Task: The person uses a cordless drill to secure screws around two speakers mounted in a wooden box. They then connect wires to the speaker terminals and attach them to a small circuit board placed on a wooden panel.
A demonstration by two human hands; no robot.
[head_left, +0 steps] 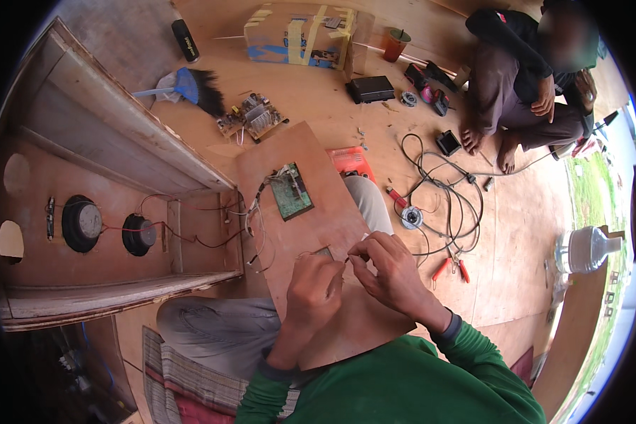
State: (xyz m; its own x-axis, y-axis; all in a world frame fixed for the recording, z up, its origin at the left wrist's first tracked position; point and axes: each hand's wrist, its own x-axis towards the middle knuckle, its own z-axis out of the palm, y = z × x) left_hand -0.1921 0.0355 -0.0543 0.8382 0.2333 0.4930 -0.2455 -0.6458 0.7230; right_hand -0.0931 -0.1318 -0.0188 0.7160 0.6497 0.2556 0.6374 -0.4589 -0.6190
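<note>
A brown wooden panel lies across my lap. My left hand is closed over its lower part, the fingers bent in a pinch. Beside it my right hand pinches with thumb and forefinger, the fingertips nearly meeting those of the left. Something small and dark shows between them, too small to name. A small greyish piece or cutout appears just beyond my left fingers. Farther up the panel sits a green circuit board, with a bundle of wires running off the panel's left edge.
On the left stands an open wooden cabinet with two speakers, wired toward the panel. Rightward lie a coiled black cable, red-handled pliers and a solder spool. Another person sits at the far right.
</note>
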